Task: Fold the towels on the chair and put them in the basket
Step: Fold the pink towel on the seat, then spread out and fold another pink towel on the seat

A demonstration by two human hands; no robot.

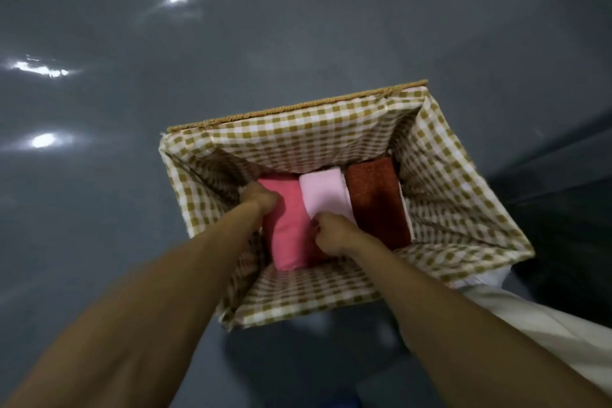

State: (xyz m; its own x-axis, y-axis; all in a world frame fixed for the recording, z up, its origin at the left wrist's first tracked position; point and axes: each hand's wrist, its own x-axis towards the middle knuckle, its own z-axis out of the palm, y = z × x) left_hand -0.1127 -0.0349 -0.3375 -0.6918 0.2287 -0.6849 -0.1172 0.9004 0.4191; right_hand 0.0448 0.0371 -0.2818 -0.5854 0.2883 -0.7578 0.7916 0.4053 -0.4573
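A woven basket (298, 139) with a tan-and-white checked lining stands on the floor below me. Three folded towels lie side by side on its bottom: a coral pink towel (291, 235) on the left, a pale pink towel (326, 194) in the middle, a dark red towel (377, 202) on the right. Both my arms reach down into the basket. My left hand (260, 199) grips the coral pink towel's far left edge with curled fingers. My right hand (331, 233) grips the same towel's right side, where it meets the pale pink one.
Glossy grey floor (165, 76) with light reflections surrounds the basket. White fabric (546, 331) shows at the lower right, just past the basket's near right corner. A darker surface (563, 209) lies to the right of the basket.
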